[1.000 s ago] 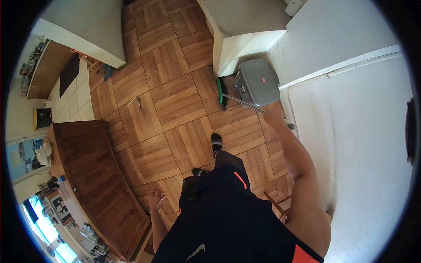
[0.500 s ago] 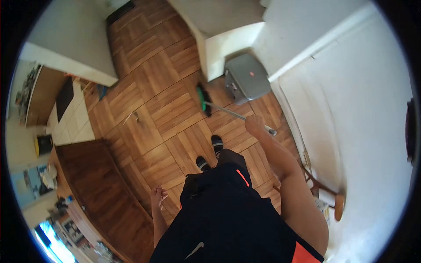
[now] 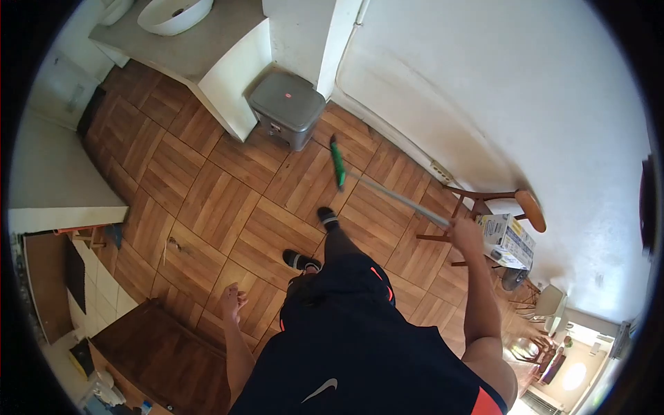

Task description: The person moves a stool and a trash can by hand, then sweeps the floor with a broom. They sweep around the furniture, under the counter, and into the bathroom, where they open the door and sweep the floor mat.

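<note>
My right hand is wrapped round the grey handle of a broom, near its upper end. The green broom head with dark bristles rests at the floor, ahead of my feet and just right of the grey bin. My left hand hangs low at my left side above the floor, holding nothing I can see, with fingers loosely bent and apart. Left of centre, a small heap of debris lies on the wood-patterned floor.
A grey lidded bin stands against the white counter wall. On the right, a wooden chair and a printed box stand by the white wall. A dark brown wooden panel lies at lower left. A white basin is at the top.
My view has turned right, bringing the chair and box into sight. The broom head has moved away from the bin's left side to its right. My feet have stepped apart.
</note>
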A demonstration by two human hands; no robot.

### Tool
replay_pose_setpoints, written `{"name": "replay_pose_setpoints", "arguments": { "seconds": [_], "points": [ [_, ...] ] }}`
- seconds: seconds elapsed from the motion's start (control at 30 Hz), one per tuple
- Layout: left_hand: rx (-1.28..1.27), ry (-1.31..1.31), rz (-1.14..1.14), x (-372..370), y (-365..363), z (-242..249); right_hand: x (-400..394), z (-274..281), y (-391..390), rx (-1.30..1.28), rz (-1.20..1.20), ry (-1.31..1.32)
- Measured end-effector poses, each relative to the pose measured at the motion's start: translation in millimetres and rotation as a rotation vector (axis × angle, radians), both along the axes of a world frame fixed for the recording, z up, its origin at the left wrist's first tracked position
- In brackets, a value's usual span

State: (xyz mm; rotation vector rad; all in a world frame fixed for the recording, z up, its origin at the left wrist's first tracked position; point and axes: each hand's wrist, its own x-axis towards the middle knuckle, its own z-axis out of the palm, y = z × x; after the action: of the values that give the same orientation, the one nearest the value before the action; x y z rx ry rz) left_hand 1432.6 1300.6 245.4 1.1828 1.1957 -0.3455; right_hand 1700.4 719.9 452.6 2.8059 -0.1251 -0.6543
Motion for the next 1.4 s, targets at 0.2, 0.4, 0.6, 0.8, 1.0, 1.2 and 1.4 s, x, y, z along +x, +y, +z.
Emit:
{"name": "replay_pose_setpoints", "arguments": {
  "seconds": [0.2, 0.4, 0.6, 0.8, 1.0, 1.2, 1.4],
  "points": [
    [0.058, 0.082, -0.026, -10, -59, 11, 142, -48, -32, -0.02, 0.189, -0.219],
    [0.058, 0.118, 0.185, -31, -128, 30, 318, -207, 31, -0.021, 0.348, -0.169],
    [0.114, 0.269, 0.241, 4, -240, 76, 335, -180, -44, 0.055, 0.467, -0.019],
    [-0.077, 0.275, 0.13, -27, -274, 45, 374, -100, -70, 0.033, 0.437, -0.095],
    [0.197, 0.265, 0.089, 75, -260, 87, 321, -185, -6, 0.064, 0.623, 0.041],
    [0.225, 0.227, 0.083, 86, -248, 85, 332, -152, -123, 0.14, 0.448, -0.125],
    [0.123, 0.335, -0.124, 96, -266, 68, 360, -122, -105, 0.087, 0.466, -0.086]
  ]
}}
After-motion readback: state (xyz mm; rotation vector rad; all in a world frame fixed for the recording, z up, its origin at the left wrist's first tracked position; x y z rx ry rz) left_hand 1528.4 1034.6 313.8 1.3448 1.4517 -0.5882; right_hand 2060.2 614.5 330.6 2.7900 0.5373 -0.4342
